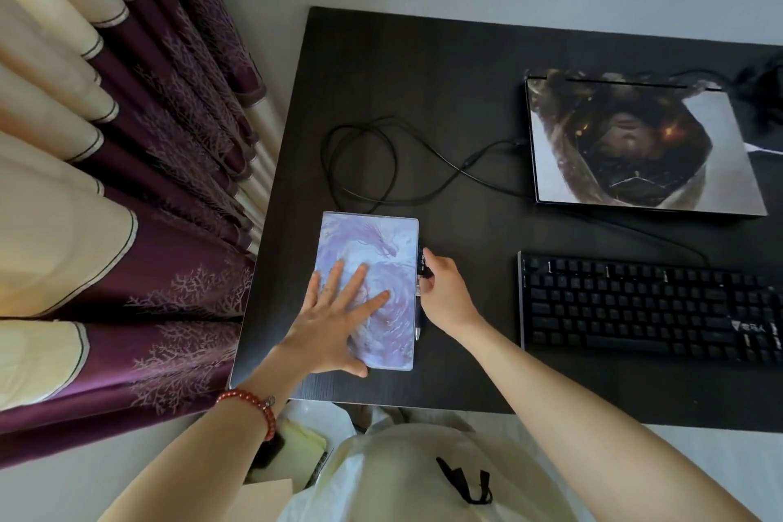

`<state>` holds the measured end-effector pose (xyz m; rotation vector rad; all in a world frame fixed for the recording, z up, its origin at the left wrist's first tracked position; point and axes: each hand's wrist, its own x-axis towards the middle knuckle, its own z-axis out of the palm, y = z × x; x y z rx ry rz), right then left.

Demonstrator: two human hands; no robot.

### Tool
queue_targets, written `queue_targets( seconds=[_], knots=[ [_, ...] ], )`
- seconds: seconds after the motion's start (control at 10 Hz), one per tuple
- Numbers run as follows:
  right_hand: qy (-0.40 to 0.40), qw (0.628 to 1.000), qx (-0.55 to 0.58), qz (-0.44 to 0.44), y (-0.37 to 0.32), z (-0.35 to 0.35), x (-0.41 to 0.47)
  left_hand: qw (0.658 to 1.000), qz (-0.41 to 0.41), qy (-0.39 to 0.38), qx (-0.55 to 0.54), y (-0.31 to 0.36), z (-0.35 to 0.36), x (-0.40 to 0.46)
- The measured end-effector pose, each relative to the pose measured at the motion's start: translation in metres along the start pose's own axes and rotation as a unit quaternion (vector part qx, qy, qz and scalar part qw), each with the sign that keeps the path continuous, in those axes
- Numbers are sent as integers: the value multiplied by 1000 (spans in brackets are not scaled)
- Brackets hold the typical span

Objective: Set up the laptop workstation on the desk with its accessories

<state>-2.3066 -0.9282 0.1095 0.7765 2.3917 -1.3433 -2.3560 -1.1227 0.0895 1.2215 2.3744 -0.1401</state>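
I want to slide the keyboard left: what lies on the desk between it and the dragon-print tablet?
In the head view, the right hand pinching a black pen beside the tablet; the desk up to the keyboard is otherwise bare.

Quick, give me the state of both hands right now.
Left hand: open, fingers spread flat on the purple-covered notebook.
Right hand: closed, pinching the pen beside the notebook's right edge.

No text reads clearly. The keyboard bears a pale logo and marks at its right end, too blurred to make out.
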Motion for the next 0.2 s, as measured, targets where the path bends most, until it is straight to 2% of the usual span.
queue_targets(
  seconds=[0.2],
  knots=[
    [10, 997, 61, 36, 13, -20, 2, 999, -23, -28, -9, 3, -1, 3]
  ],
)
